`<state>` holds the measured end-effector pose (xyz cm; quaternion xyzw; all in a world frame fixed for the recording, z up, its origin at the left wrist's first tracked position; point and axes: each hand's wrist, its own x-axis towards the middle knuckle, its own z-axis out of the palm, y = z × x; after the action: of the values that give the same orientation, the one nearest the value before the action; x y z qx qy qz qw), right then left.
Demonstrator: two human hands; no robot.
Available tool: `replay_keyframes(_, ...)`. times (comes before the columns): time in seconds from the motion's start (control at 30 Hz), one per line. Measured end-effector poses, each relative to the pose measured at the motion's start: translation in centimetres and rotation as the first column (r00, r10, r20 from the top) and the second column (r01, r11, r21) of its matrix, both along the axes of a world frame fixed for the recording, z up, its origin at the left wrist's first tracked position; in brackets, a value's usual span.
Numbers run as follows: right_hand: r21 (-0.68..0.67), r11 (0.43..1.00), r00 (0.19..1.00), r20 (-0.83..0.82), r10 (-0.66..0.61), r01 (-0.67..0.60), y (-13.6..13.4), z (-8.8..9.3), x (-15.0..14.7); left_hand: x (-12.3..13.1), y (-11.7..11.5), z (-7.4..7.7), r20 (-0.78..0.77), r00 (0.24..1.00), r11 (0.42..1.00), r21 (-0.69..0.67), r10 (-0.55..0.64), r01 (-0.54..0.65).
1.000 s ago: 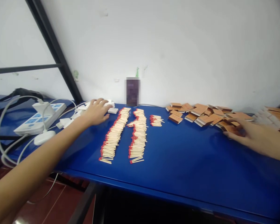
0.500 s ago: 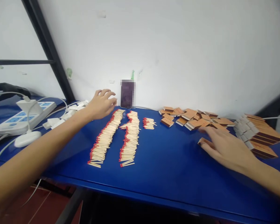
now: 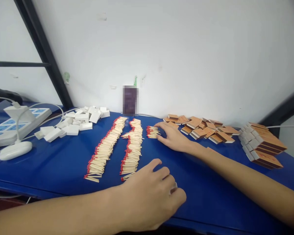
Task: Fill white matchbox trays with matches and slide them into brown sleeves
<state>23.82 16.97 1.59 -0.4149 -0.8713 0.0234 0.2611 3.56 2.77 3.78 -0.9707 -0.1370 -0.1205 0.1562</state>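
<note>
My left hand point(image 3: 154, 192) is at the front of the blue table, fingers curled. A white edge of a small matchbox tray point(image 3: 173, 187) shows between its thumb and fingers; the rest of it is hidden. Farther back, my right hand point(image 3: 174, 135) reaches to a small pile of red-headed matches point(image 3: 152, 132). Its thumb and fingers are apart at the stick ends. Two long rows of matches, a left row point(image 3: 105, 148) and a middle row point(image 3: 132, 147), lie left of that pile. One orange matchbox sleeve point(image 3: 210, 149) is partly hidden behind my right forearm.
White trays point(image 3: 73, 129) are heaped at the back left beside a power strip point(image 3: 22, 125) with cables. Orange sleeves point(image 3: 198, 123) lie loosely at the back right. Filled-looking matchboxes point(image 3: 269, 140) are stacked farther right. A blurred dark phone-like object point(image 3: 130, 100) leans on the wall.
My left hand has come from the back left to the front middle with a white tray. My right hand has moved left from the sleeves to the small match pile, leaving a sleeve behind.
</note>
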Motion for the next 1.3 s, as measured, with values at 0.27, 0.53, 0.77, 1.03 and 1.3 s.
replay_keyframes(0.27,0.031,0.992,0.988,-0.099,-0.122,0.125,0.4,-1.7,-1.3,-1.6,-1.7,-0.9,0.183,0.977,0.994,-0.017,0.109,-0.108)
replay_keyframes(0.53,0.013,0.986,0.979,-0.126,-0.161,0.164,0.8,-2.1,-1.1,-1.8,-3.0,-4.5,0.524,0.850,0.994,0.066,0.043,-0.092)
replay_keyframes(0.77,0.048,0.993,0.990,-0.098,-0.102,0.107,0.8,-2.2,-1.1,-1.8,-3.0,-4.9,0.524,0.852,0.994,0.085,0.010,-0.064)
replay_keyframes(1.03,0.092,0.990,0.992,-0.066,-0.104,0.110,0.6,-2.2,-1.0,-1.8,-3.0,-5.6,0.488,0.873,0.989,0.127,0.008,-0.080)
replay_keyframes(1.3,0.119,0.987,0.993,-0.056,-0.104,0.110,0.4,-2.0,-1.1,-1.7,-3.1,-5.7,0.475,0.880,0.987,0.128,0.023,-0.095)
